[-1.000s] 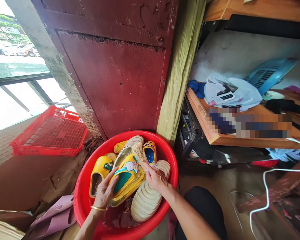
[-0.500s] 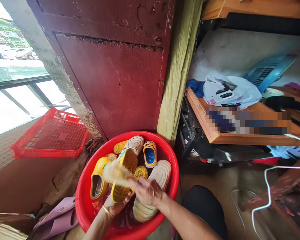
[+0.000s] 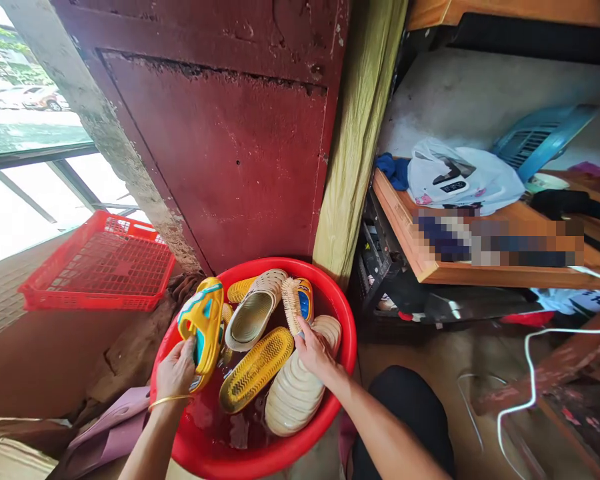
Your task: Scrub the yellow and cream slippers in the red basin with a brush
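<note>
My left hand (image 3: 176, 371) grips a yellow and teal sandal (image 3: 209, 333) above the left side of a red basin (image 3: 349, 333). Fingers closed, my right hand (image 3: 316, 352) holds a scrub brush (image 3: 292, 305), bristles facing left, over the basin's right side. In the basin's dark water lie a beige clog (image 3: 253, 315), a yellow sole turned up (image 3: 256, 368) and a large cream shoe (image 3: 296, 395) under my right hand. A yellow shoe with a blue inside (image 3: 305, 303) is partly hidden behind the brush.
A red plastic crate (image 3: 105, 263) sits left of the basin, with purple slippers (image 3: 107, 427) below it. Behind the basin stands a dark red door (image 3: 230, 167). On the right, a wooden shelf (image 3: 460, 275) holds a white plastic bag (image 3: 465, 177); a white cable (image 3: 534, 373) hangs there.
My left hand has moved left and up, now with the yellow and teal sandal. My right hand has moved right with the brush. A yellow sole now lies mid-basin.
</note>
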The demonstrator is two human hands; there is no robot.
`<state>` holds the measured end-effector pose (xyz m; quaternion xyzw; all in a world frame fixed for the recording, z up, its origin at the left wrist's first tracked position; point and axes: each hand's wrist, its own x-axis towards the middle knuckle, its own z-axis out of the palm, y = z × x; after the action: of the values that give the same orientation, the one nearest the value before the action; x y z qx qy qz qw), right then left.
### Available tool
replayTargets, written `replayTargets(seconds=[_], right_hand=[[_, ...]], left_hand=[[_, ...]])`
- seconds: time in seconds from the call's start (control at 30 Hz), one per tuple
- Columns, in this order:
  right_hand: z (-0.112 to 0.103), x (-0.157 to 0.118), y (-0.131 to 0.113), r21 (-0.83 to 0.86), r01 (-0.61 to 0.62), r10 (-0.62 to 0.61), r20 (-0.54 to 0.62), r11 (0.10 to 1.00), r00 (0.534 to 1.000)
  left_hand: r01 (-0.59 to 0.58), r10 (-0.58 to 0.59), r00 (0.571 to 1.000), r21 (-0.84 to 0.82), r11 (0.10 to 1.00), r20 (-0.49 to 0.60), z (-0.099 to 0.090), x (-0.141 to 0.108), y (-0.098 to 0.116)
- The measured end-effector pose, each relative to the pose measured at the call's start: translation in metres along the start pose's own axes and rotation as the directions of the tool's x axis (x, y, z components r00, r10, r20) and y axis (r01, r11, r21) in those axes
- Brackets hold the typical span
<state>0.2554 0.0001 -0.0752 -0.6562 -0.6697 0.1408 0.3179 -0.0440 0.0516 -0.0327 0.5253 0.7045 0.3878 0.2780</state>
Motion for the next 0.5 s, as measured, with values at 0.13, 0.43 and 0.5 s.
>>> replayTargets(seconds=[0.13, 0.43, 0.5], right_hand=[[-0.001, 0.005, -0.002, 0.036, -0.008, 0.007, 0.026, 0.999, 1.0], [0.001, 0.004, -0.003, 0.005, -0.011, 0.011, 0.048, 1.0, 0.999], [0.002, 0.001, -0.002, -0.028, -0.001, 0.004, 0.1, 1.0, 0.995]], left_hand=[[0.081, -0.062, 0.989, 0.137, 0.987, -0.132, -0.009, -0.003, -0.006], [-0.539, 0.337, 0.78, 0.293, 0.79, 0.527, 0.066, -0.06, -0.012], [-0.527, 0.214, 0.776, 0.423, 0.737, 0.593, 0.08, -0.065, -0.017]])
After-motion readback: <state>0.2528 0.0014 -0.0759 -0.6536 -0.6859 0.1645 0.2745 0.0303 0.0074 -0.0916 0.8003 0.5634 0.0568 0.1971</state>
